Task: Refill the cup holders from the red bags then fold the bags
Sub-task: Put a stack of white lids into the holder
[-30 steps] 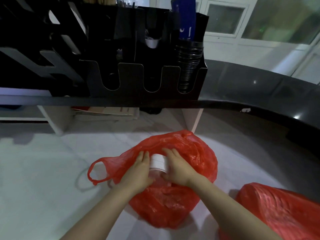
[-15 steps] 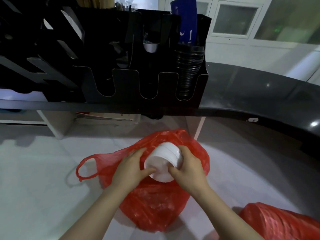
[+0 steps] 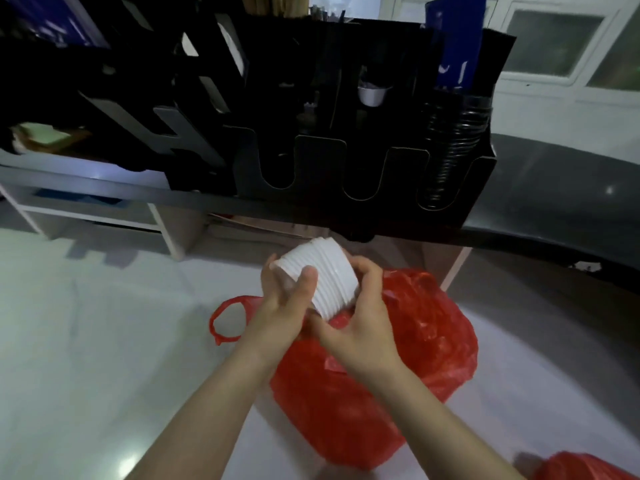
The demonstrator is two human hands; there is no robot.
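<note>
Refill step: left hand (image 3: 280, 306) and right hand (image 3: 360, 325) both have fingers curled round a stack of white cups (image 3: 327, 275), just above the red bag (image 3: 422, 341). Next up, I reckon, lift it into an empty cup holder (image 3: 320, 168) slot.

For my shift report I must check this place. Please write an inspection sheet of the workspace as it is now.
Surface: white glossy surface, bags lying on it.
Job's things: stack of white cups held above open red bag; second red bag at lower right edge; black cup holder, right slot holding dark cups.
Clutter: papers under the dark counter.
Grippers: left hand and right hand both grip the stack.
Cables: nothing seen.
Surroundings: windows behind the counter.
</note>
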